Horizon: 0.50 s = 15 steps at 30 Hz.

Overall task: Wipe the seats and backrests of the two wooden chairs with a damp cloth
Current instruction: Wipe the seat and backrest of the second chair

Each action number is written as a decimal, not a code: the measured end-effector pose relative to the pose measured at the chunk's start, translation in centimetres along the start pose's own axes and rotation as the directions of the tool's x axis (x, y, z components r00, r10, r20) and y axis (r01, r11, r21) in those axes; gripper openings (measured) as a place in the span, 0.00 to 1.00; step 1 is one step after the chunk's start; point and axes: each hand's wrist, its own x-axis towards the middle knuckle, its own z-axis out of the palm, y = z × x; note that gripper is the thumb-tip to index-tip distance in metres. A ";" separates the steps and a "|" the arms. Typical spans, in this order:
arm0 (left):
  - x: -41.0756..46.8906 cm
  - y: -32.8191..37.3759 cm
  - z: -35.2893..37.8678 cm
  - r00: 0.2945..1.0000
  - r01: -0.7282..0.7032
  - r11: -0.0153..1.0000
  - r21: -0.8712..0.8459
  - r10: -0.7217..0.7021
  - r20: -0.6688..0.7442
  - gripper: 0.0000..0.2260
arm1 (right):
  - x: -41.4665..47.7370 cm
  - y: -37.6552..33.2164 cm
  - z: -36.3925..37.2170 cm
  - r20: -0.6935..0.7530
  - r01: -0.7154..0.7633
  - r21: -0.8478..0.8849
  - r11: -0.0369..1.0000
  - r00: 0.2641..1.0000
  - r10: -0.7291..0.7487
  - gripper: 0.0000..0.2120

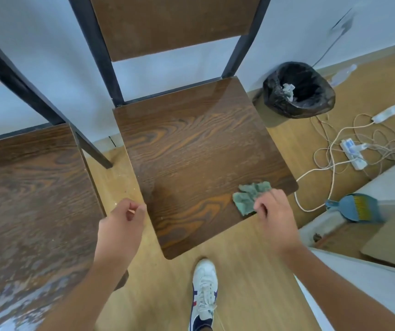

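Head view: bin (298, 91), cables (349, 149), dustpan (356, 207) right of chair (191, 149).

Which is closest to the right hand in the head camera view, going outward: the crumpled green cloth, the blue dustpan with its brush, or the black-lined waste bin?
1. Crumpled green cloth: under the right hand, on the seat's front right corner.
2. Blue dustpan with brush: on the floor to the right.
3. Black-lined waste bin: by the wall, beyond the seat.

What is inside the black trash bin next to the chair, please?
Inside the black trash bin, one crumpled pale scrap shows against the black liner. Anything deeper is hidden by the liner's folds and shadow.
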 end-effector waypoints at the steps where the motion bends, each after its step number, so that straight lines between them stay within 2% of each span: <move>1: -0.2 0.1 0.1 1.000 0.006 1.000 -0.002 -0.006 0.002 0.13 | 0.1 1.7 -0.7 -0.046 -0.107 -0.014 0.994 0.993 0.107 0.15; 3: -0.7 0.2 0.4 1.000 0.016 1.000 0.016 -0.016 -0.006 0.17 | 0.3 2.9 -1.3 -0.113 -0.258 -0.003 0.966 0.960 0.257 0.15; 4: -0.9 0.3 0.5 1.000 0.017 0.999 0.029 -0.017 -0.015 0.18 | 0.3 2.5 -1.0 -0.126 -0.289 0.020 0.957 0.949 0.289 0.14; 6: -0.8 0.2 0.8 1.000 0.006 1.000 0.029 -0.005 -0.029 0.11 | -0.1 -0.3 0.4 -0.097 -0.237 0.069 0.969 0.965 0.243 0.14; 7: -0.7 0.1 0.8 1.000 0.007 1.000 0.014 -0.006 -0.031 0.06 | -0.7 -2.2 1.5 -0.044 -0.140 0.084 0.987 0.989 0.144 0.14; 8: -0.7 0.1 0.8 0.999 0.014 1.000 0.006 -0.014 -0.030 0.05 | -1.6 -4.2 2.5 0.036 0.006 0.085 0.996 0.999 -0.009 0.13; 9: -0.7 0.0 0.9 1.000 0.020 1.000 0.012 -0.019 -0.024 0.08 | -2.6 -5.9 3.4 0.113 0.180 0.088 0.980 0.975 -0.190 0.12; 10: -0.8 -0.1 0.9 0.999 0.032 0.999 0.025 -0.032 -0.013 0.11 | -3.2 -6.8 3.9 0.178 0.332 0.094 0.938 0.922 -0.344 0.13; 11: -0.9 -0.3 0.8 0.999 0.046 0.998 0.035 -0.046 -0.009 0.12 | -3.4 -6.6 4.0 0.217 0.429 0.095 0.898 0.872 -0.439 0.15; 12: -0.9 -0.3 0.8 0.998 0.058 0.998 0.041 -0.057 -0.007 0.13 | -2.9 -5.7 3.6 0.216 0.453 0.092 0.887 0.860 -0.462 0.16; 13: -0.8 -0.3 0.9 0.998 0.066 0.997 0.044 -0.066 -0.006 0.14 | -2.0 -4.1 3.0 0.182 0.422 0.063 0.904 0.886 -0.427 0.17; 15: -0.9 -0.1 1.0 0.997 0.081 0.995 0.066 -0.081 -0.002 0.16 | 0.6 -0.5 1.2 0.090 0.216 -0.041 0.976 0.973 -0.212 0.17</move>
